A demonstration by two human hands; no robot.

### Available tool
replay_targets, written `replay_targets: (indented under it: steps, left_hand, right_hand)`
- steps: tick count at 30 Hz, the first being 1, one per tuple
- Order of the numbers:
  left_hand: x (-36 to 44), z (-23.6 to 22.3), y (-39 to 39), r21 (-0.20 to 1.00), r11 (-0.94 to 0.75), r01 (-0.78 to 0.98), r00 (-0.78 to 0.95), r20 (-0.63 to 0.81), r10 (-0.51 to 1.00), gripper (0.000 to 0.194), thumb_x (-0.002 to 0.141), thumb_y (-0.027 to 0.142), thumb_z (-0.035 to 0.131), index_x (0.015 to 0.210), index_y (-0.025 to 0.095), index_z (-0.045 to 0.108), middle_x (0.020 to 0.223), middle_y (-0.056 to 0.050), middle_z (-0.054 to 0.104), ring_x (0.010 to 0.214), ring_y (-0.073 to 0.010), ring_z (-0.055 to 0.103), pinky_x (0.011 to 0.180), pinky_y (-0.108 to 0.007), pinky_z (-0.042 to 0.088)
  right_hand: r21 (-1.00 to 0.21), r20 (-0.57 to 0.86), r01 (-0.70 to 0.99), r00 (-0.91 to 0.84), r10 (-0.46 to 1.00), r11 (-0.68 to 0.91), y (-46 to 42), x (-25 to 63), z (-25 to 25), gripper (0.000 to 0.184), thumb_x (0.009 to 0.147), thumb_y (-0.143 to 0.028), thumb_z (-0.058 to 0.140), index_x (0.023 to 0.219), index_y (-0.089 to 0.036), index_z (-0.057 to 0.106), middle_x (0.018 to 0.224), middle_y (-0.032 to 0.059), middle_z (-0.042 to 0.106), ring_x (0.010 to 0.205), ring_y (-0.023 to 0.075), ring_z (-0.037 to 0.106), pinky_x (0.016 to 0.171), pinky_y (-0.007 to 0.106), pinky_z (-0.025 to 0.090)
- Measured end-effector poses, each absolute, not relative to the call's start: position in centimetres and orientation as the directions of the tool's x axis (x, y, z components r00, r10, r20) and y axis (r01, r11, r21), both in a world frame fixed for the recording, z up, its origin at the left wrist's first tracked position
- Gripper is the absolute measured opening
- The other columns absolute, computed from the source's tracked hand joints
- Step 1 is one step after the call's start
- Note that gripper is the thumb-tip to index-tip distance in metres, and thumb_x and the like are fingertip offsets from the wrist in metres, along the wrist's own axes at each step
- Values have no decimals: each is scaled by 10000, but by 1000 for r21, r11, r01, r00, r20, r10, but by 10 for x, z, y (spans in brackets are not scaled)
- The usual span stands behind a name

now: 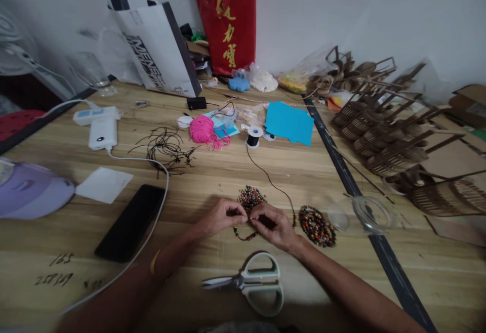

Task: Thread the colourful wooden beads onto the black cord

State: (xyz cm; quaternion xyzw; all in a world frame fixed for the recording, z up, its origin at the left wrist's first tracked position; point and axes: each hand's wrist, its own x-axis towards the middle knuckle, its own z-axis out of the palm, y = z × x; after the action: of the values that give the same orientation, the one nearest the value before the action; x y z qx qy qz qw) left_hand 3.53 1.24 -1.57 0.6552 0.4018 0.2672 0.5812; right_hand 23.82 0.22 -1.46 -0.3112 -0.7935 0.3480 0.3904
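My left hand [222, 216] and my right hand [272, 224] meet fingertip to fingertip over the wooden table [296, 171], both pinched closed. A short strand of coloured beads [246, 235] hangs in a loop below the two hands. A thin black cord [270, 178] runs from my right hand up to a small spool [253, 136]. A pile of loose coloured beads [248, 197] lies just behind my hands, and a coiled beaded string [317, 225] lies right of my right hand. Scissors [253, 282] rest in front of my wrists.
A black phone [131, 221], a white power bank [102, 133] with cable, and a purple cap [32, 194] lie at left. Pink yarn [203, 129], tangled black cord [167, 148] and blue paper [289, 122] sit further back. A clear lid [372, 214] and wooden models [383, 125] are at right.
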Motion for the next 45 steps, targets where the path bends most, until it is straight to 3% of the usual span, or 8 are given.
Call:
replay_targets:
  steps: [18,31,45]
  left_hand:
    - [35,-13,14,973,-39,227,553,-95,828,159,760,269,629,776,130,706,735,-28,693,685,-136,583,636,-209,428]
    - [37,-12,14,985,102,138,539,-161,827,151,698,242,685,747,100,668,691,-38,665,643,-123,569,616,-215,423]
    - [38,-15,13,985,120,121,549,-167,819,188,697,274,699,741,99,642,684,-29,642,642,-122,558,621,-222,419]
  right_hand:
    - [-796,412,171,-551,726,581,4,238,-11,71,891,-199,559,875,-175,623,803,78,651,749,166,611,671,295,497]
    - [-799,417,176,-528,740,575,4,238,-14,54,877,-202,579,857,-173,621,790,72,649,733,165,610,662,289,494]
    - [-782,422,178,-554,718,597,3,238,-13,85,898,-219,563,854,-168,616,782,71,642,729,163,604,665,283,488]
